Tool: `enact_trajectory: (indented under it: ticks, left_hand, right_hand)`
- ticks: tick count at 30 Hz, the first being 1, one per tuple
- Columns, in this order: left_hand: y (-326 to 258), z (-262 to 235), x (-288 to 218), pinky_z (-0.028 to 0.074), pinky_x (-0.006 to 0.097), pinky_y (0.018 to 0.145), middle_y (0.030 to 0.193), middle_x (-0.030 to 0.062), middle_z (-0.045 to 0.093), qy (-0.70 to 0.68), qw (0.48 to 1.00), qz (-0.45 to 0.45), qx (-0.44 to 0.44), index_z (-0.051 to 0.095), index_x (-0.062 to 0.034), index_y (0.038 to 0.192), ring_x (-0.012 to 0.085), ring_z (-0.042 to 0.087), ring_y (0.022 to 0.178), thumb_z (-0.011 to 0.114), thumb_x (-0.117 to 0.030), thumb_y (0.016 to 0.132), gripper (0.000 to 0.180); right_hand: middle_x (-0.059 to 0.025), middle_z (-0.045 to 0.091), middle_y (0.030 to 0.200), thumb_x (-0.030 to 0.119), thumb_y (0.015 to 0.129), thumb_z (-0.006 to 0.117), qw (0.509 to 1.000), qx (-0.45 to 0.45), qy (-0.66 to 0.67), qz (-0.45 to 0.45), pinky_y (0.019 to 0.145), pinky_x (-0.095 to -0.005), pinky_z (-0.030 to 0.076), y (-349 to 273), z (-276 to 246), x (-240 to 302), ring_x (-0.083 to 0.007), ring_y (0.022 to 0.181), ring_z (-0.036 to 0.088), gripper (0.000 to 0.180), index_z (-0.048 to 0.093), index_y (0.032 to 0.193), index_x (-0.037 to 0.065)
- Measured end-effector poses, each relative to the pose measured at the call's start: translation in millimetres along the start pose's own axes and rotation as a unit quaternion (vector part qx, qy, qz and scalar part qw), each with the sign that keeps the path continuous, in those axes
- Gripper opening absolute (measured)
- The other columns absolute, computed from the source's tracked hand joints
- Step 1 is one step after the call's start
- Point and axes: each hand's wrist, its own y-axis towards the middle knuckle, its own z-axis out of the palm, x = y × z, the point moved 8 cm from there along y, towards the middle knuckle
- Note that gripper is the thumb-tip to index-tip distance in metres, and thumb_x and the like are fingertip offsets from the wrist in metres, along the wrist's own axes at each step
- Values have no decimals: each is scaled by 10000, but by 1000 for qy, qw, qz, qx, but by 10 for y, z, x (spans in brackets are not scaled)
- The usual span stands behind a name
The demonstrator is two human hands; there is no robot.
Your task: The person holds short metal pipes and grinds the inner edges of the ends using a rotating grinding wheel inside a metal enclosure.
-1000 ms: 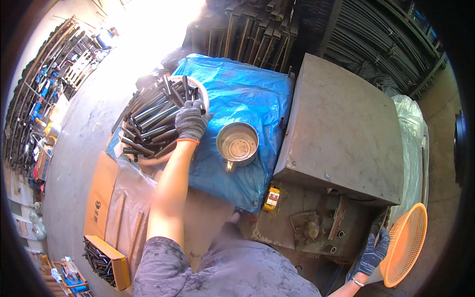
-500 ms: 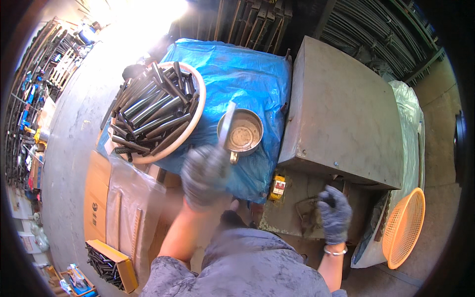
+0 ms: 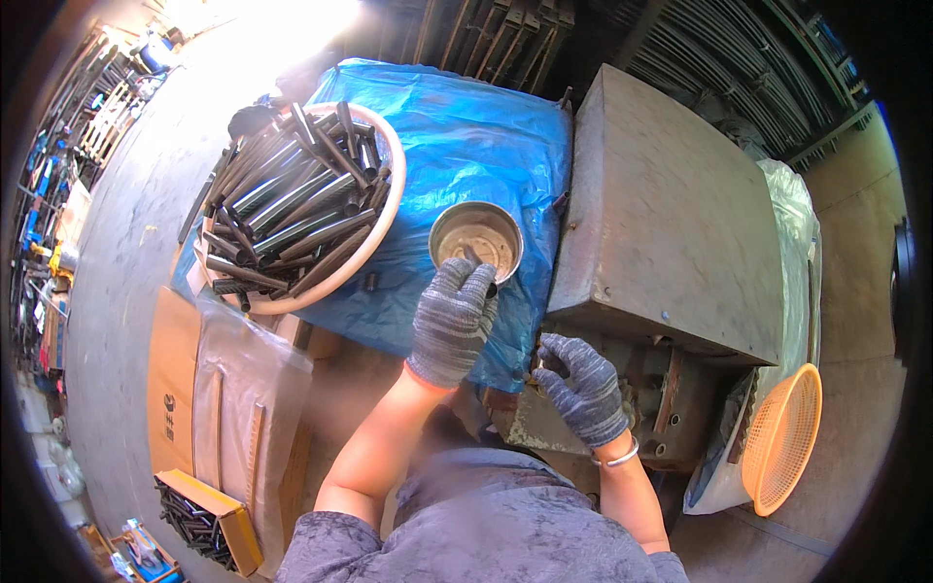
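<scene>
My left hand (image 3: 453,323), in a grey striped knit glove, is closed at the near rim of a metal mug (image 3: 494,220). A small dark tip shows by its fingertips inside the mug; the rest of what it holds is hidden. Pale residue coats the mug's inside, and its handle is out of sight behind the hand. My right hand (image 3: 583,391), gloved alike with a bracelet at the wrist, is at the front of a grey metal cabinet (image 3: 680,214). Its thumb and forefinger are apart and curved, over the spot of a small yellow switch box, now mostly covered.
A round pale basket (image 3: 393,209) heaped with black tubes (image 3: 301,209) stands left on a blue plastic sheet (image 3: 466,117). At lower left, a small carton (image 3: 222,500) holds short dark pieces beside cardboard (image 3: 175,379). An orange mesh basket (image 3: 782,437) leans at right.
My left hand has moved right to the mug, and the pale, blurred strip above it no longer shows. My right hand has come left and up, covering the yellow switch box.
</scene>
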Motion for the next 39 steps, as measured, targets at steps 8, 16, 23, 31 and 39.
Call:
enact_trajectory:
  ticks: [8, 16, 23, 31, 39]
  left_hand:
    - [-113, -23, -162, 505, 366, 611, 860, 102, 577, -61, 998, -21, -2, 663, -83, 985, 275, 601, 707, 740, 11, 654, 353]
    - [-585, 357, -1054, 439, 371, 537, 735, 57, 588, -236, 951, 115, 165, 685, -70, 933, 248, 559, 629, 721, -37, 740, 199]
    - [-1086, 982, -2015, 514, 354, 667, 897, 98, 641, -346, 847, 256, 312, 658, -64, 1035, 264, 617, 762, 703, -103, 778, 264]
    - [-1633, 2511, -2267, 504, 366, 836, 1126, 170, 613, -403, 771, -71, 488, 524, 15, 1256, 283, 614, 967, 668, -244, 874, 483]
    - [-1925, 3764, -2184, 442, 313, 952, 1176, 147, 610, -311, 754, -316, 485, 441, 11, 1314, 213, 567, 1082, 655, -193, 896, 512]
  right_hand:
    - [-115, 653, 869, 121, 850, 681, 984, -21, 128, 121, 667, -333, 518, -163, 95, -354, -209, 756, 646, 298, 621, 1106, -17]
    - [-40, 640, 945, 163, 929, 607, 883, -45, 399, 245, 718, -258, 507, -485, -40, -596, -105, 811, 588, 280, 612, 1136, -26]
    - [-142, 638, 984, 48, 864, 612, 936, -41, 226, 268, 808, -336, 493, -1666, -630, -1233, -239, 890, 607, 221, 619, 1068, -35]
    - [-177, 650, 981, 113, 809, 711, 889, -293, -56, 349, 794, -349, 516, -2984, -1527, -1932, -270, 906, 641, 333, 609, 1098, -17]
    - [-179, 623, 972, 186, 718, 711, 899, -178, -259, 306, 795, -452, 494, -2275, -1741, -2317, -350, 900, 612, 404, 605, 1089, 68]
